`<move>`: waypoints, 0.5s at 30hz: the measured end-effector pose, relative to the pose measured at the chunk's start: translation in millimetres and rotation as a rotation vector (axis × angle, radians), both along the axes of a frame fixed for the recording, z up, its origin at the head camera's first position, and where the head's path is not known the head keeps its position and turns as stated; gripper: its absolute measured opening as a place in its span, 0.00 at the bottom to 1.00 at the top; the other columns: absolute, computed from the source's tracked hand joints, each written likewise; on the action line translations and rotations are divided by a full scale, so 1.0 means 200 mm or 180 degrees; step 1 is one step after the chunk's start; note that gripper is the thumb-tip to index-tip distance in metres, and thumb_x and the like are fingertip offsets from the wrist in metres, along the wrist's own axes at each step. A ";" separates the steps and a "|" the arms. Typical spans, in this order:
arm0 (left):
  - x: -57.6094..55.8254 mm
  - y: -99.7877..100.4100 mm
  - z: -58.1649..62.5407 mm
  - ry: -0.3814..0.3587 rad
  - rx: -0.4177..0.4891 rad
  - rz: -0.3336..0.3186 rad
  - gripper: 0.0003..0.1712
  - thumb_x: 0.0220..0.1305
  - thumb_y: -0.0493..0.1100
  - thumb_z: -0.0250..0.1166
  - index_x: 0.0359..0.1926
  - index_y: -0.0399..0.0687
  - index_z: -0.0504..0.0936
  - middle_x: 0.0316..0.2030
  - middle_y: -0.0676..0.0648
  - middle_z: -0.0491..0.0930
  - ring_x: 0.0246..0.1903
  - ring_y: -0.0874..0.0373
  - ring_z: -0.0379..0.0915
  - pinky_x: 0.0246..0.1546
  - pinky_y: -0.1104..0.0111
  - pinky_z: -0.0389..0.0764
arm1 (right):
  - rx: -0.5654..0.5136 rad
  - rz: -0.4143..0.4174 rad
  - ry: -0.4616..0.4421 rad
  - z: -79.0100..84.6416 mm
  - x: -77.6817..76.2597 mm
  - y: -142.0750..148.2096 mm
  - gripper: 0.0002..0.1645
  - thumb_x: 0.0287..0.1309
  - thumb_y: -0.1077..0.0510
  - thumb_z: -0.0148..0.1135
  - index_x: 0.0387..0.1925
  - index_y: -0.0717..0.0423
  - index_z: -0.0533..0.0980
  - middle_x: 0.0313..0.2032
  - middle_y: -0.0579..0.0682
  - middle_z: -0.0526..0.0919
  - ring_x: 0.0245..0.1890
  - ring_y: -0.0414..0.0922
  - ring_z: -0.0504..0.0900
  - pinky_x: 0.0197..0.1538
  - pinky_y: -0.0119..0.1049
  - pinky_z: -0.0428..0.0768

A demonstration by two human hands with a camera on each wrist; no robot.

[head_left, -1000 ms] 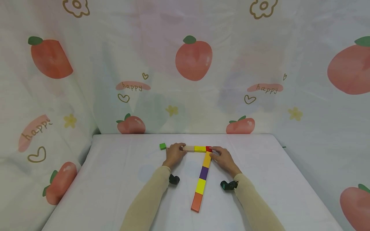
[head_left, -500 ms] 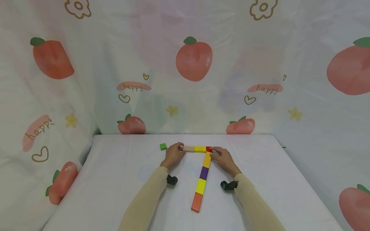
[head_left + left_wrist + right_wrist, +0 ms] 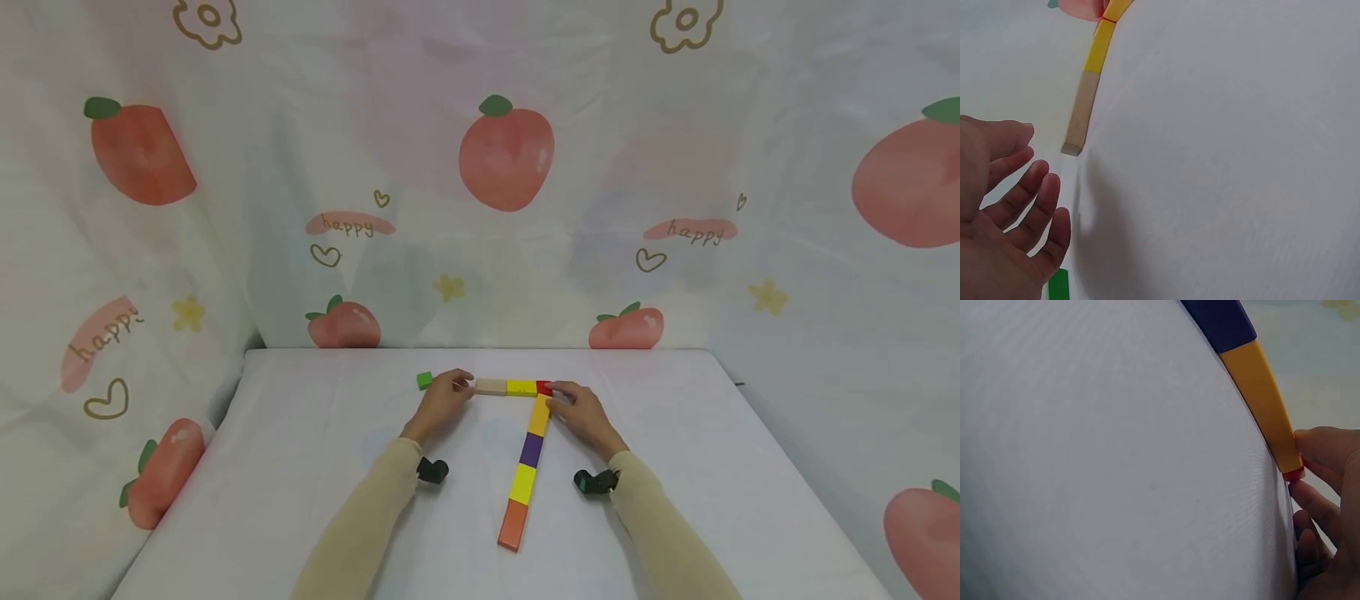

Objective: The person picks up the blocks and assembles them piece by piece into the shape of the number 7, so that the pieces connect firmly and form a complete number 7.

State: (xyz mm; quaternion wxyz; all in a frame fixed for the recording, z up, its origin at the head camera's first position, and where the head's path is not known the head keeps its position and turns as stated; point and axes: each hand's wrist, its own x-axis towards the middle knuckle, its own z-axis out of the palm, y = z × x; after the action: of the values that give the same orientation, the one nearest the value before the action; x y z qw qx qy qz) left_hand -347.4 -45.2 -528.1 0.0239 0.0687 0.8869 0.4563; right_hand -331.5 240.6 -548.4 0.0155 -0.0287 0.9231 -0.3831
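In the head view, my right hand (image 3: 585, 417) is at the corner of a line of wooden blocks. Its index finger lies at the small red block (image 3: 543, 387), with the thumb at the end of the orange-yellow block (image 3: 1260, 403), pinching that corner. My left hand (image 3: 438, 407) is held with relaxed fingers just left of the plain wood block (image 3: 1080, 112); the left wrist view shows a gap between them and nothing in the hand. A yellow block (image 3: 521, 387) joins the plain block to the red one. Left of the hand sits a green block (image 3: 424, 381).
From the corner, the row runs toward the person: a purple block (image 3: 531, 450), another yellow block (image 3: 522, 484) and an orange-red block (image 3: 512, 525). They lie on a white-covered table (image 3: 675, 517). A fruit-patterned cloth (image 3: 525, 267) hangs behind and at the sides.
My left hand has drawn back to the left, away from the plain wood block's end. The right hand has stayed at the corner, and the blocks have kept their places.
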 end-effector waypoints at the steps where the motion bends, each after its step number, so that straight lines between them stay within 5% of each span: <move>1: 0.01 -0.01 0.01 0.0032 0.0017 -0.0007 0.16 0.68 0.44 0.63 0.54 0.48 0.80 0.44 0.48 0.80 0.46 0.55 0.76 0.47 0.62 0.80 | 0.0005 0.0004 -0.0004 0.00 0.00 0.00 0.25 0.66 0.49 0.58 0.63 0.48 0.74 0.68 0.57 0.70 0.71 0.60 0.62 0.72 0.60 0.59; 9: 0.03 -0.10 0.05 0.0535 0.0163 -0.0144 0.16 0.68 0.43 0.63 0.54 0.41 0.80 0.44 0.45 0.82 0.48 0.51 0.78 0.51 0.58 0.79 | -0.0037 0.0022 0.0038 -0.01 0.00 0.01 0.26 0.66 0.49 0.59 0.64 0.49 0.74 0.67 0.57 0.71 0.70 0.60 0.64 0.71 0.61 0.60; 15: 0.03 -0.15 0.05 0.0784 0.0240 -0.0039 0.14 0.67 0.41 0.63 0.51 0.41 0.81 0.44 0.43 0.82 0.47 0.50 0.79 0.51 0.57 0.79 | -0.0054 0.0019 0.0048 -0.01 0.00 0.01 0.25 0.66 0.50 0.60 0.63 0.48 0.74 0.67 0.57 0.71 0.70 0.59 0.63 0.72 0.60 0.59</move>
State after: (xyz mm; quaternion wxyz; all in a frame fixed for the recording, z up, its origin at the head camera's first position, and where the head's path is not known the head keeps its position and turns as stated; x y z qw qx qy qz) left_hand -342.3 -75.6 -517.6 -0.0850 0.1304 0.8649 0.4772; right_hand -332.5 243.1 -551.4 0.0095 -0.0344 0.9198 -0.3907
